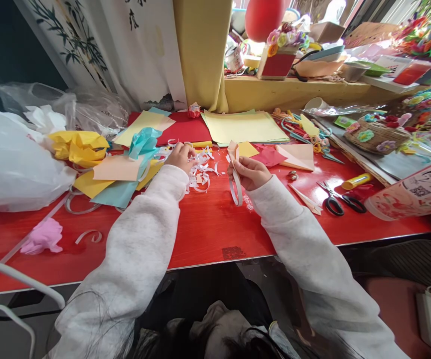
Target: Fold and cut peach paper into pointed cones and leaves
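My right hand [250, 172] pinches a small folded piece of peach paper [233, 149], held upright just above the red table. A narrow white paper strip [236, 192] hangs in a loop below those fingers. My left hand [181, 157] reaches into a pile of curly white paper scraps [202, 169], its fingers bent and somewhat apart. The back of that hand hides part of the fingertips, and nothing held shows in them. Just left of it lie a crumpled teal paper [145, 143] and flat peach, yellow and blue sheets [116, 168].
Black-handled scissors [340, 199], a yellow glue stick [357, 181] and a paper cone [305, 198] lie to the right, near a large pink cup [413, 192]. Stacked yellow sheets [243, 127] are at the back. A white plastic bag [17, 159] bulges at left.
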Demonstrator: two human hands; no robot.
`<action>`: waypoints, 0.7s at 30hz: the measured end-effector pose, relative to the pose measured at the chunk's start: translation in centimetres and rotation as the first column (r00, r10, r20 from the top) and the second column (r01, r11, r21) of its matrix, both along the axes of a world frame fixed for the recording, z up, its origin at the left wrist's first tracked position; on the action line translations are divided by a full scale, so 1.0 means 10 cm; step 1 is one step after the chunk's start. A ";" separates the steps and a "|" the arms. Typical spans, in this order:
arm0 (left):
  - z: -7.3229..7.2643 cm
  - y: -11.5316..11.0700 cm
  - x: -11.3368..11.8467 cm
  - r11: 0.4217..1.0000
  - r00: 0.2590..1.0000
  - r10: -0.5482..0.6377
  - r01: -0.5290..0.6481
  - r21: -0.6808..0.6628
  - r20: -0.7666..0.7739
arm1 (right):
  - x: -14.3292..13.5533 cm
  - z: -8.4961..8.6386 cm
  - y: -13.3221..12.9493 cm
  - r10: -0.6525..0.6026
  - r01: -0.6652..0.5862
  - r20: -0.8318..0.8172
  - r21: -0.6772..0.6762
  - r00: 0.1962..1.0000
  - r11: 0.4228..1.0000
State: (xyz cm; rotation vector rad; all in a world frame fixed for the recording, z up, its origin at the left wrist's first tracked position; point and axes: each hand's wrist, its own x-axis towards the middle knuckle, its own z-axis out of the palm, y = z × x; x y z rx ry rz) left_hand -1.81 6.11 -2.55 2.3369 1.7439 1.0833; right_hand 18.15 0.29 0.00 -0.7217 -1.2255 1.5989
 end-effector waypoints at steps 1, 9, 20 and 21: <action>0.00 0.01 -0.01 1.000 1.000 0.008 -0.008 0.014 -0.018 | 0.00 0.00 0.00 -0.002 0.002 -0.001 -0.001 1.000 1.000; -0.11 0.14 -0.08 0.993 0.993 -0.113 0.114 0.037 -0.042 | 0.01 -0.04 0.02 0.013 -0.013 -0.002 0.018 1.000 1.000; 0.25 -0.18 0.16 0.998 0.993 -0.018 0.025 -0.061 0.115 | -0.01 0.00 0.00 0.012 -0.012 -0.013 -0.008 1.000 1.000; 0.28 -0.22 0.22 0.973 0.969 -0.103 0.145 -0.177 0.226 | -0.01 0.00 0.01 0.011 -0.011 -0.009 -0.005 1.000 1.000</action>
